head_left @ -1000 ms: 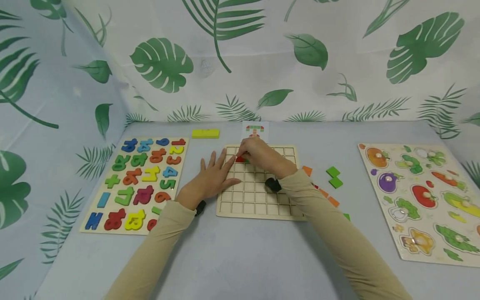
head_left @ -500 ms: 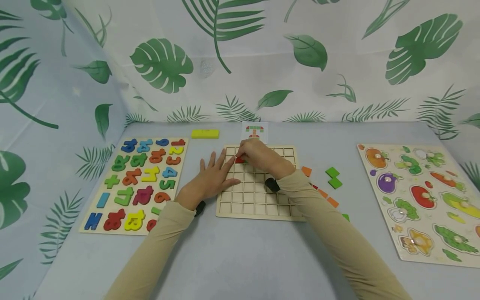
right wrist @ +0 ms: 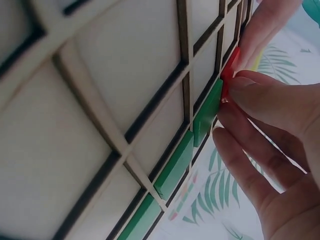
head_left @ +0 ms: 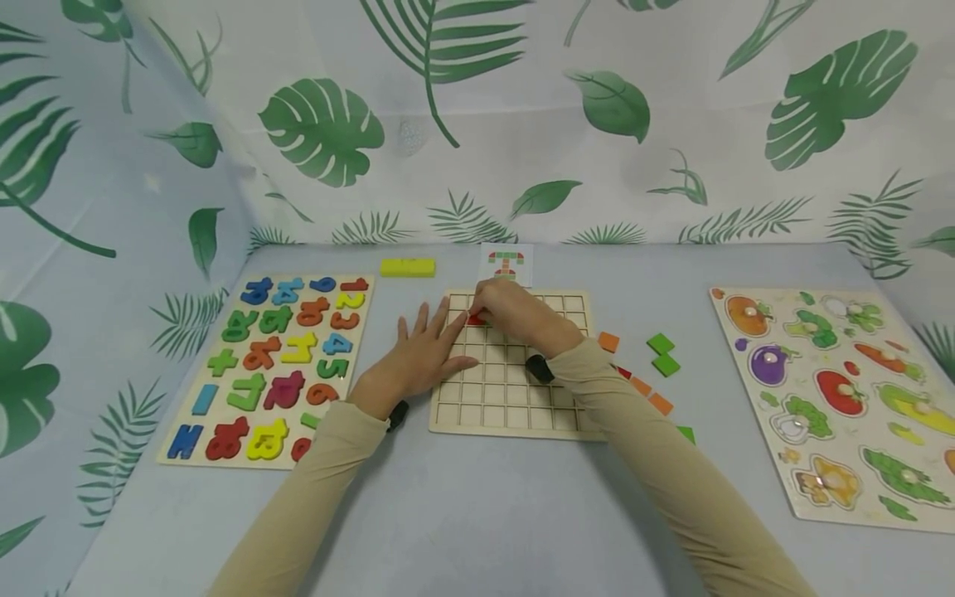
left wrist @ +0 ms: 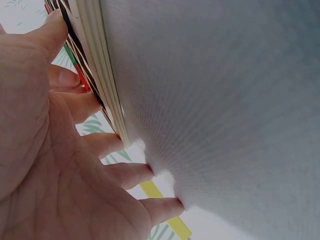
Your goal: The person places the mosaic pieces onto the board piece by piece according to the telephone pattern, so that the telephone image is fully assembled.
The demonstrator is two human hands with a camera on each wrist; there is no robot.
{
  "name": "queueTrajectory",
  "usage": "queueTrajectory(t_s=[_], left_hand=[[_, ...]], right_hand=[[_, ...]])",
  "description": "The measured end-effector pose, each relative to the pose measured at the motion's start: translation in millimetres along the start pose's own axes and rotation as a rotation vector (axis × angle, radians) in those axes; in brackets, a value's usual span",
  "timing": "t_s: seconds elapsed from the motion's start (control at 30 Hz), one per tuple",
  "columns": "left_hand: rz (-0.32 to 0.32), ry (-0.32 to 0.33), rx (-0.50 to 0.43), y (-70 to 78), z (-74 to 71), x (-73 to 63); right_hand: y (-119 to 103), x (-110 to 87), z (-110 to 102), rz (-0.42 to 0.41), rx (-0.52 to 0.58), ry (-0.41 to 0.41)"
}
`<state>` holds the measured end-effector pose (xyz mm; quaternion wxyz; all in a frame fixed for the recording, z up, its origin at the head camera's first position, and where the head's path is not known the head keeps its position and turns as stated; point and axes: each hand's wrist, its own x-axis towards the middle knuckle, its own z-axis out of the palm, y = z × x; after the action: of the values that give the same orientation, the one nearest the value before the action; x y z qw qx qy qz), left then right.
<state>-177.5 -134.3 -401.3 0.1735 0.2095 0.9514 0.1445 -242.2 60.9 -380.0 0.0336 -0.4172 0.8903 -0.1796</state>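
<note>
My right hand [head_left: 515, 311] is over the upper part of a wooden grid board [head_left: 492, 419]. Its thumb and fingers pinch a small red tile [right wrist: 231, 70], which sits tilted at a cell near the board's top left. Green tiles [right wrist: 175, 165] lie in a row of cells beside the red one, mostly hidden by the hand in the head view. My left hand [head_left: 418, 352] rests with spread fingers along the board's left edge. Its index fingertip reaches to the red tile; the outer fingers [left wrist: 162, 207] touch the tabletop.
A pattern card [head_left: 507, 259] lies behind the board, and a yellow block [head_left: 407, 267] to its left. Loose green tiles [head_left: 666, 365] and orange tiles [head_left: 660, 404] are scattered on the right. A number puzzle [head_left: 216, 332] lies left, a vegetable puzzle [head_left: 809, 431] far right.
Both hands keep nearly the same places, the right one still at the red tile. Its fingers have shifted only slightly, and the whole head view has drifted a little.
</note>
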Motion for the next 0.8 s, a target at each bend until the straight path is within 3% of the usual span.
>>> queueTrajectory(t_s=[0.27,0.43,0.67,0.8], left_hand=[[0.006,0.001,0.022,0.8,1.3,-0.1],[-0.002,-0.001,0.033,1.0,1.7,0.0],[0.004,0.009,0.001,1.8,1.1,-1.6],[0.011,0.019,-0.005,1.1,2.4,-2.1]], right_hand=[[-0.8,-11.2,-1.2,0.005,0.036,-0.004],[0.1,-28.4,-16.4,0.031,0.112,0.012],[15.3,-70.6,-56.4,0.128,0.197,0.033],[30.8,-100.6,-74.5,0.178,0.229,0.090]])
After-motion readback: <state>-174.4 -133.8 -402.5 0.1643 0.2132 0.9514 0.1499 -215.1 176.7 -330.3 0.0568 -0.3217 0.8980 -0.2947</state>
